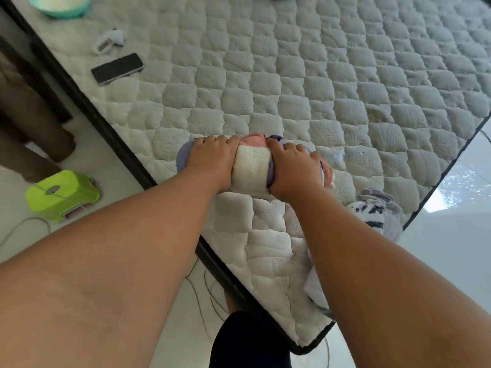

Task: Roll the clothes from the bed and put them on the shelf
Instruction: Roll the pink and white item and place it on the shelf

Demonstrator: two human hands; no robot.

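Note:
A rolled garment [252, 168], cream in the middle with purple and pink showing at its ends, lies on the quilted white mattress [292, 75] near its front corner. My left hand [212, 160] presses down on the roll's left end, fingers curled over it. My right hand [295, 168] grips its right end the same way. A white cloth with dark blue print [372, 213] lies bunched just right of the roll. Another pale cloth [316, 290] lies by the mattress corner, partly hidden under my right forearm. No shelf is in view.
A black phone [117, 68], a small white gadget [107, 41] and a teal bowl [59, 5] lie on the mattress at the far left. A lime green stool [62, 193] and thin cables [204, 293] are on the floor. The dark mattress edge [111, 128] runs diagonally.

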